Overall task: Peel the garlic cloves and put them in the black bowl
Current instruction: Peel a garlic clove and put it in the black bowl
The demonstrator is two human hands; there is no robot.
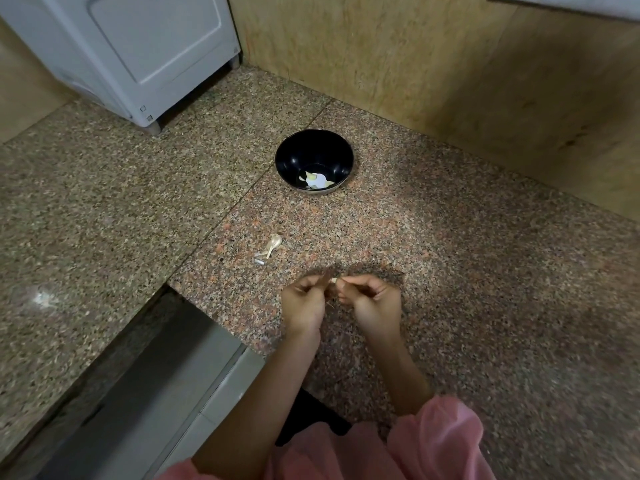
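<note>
Garlic clove (pixel 334 280) sits pinched between both hands above the desk (pixel 450 271), left hand (pixel 304 303) and right hand (pixel 372 301) each curled in a tight grip. Peel skin away in strips (black bowl (pixel 313 161) waits well ahead).

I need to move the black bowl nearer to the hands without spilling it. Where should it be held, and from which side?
Probably pinch the black bowl at its near rim, reaching straight forward from the left hand and right hand. It stands upright, open side up, with bare granite counter all around, and the peeled garlic cloves lie low inside.
</note>
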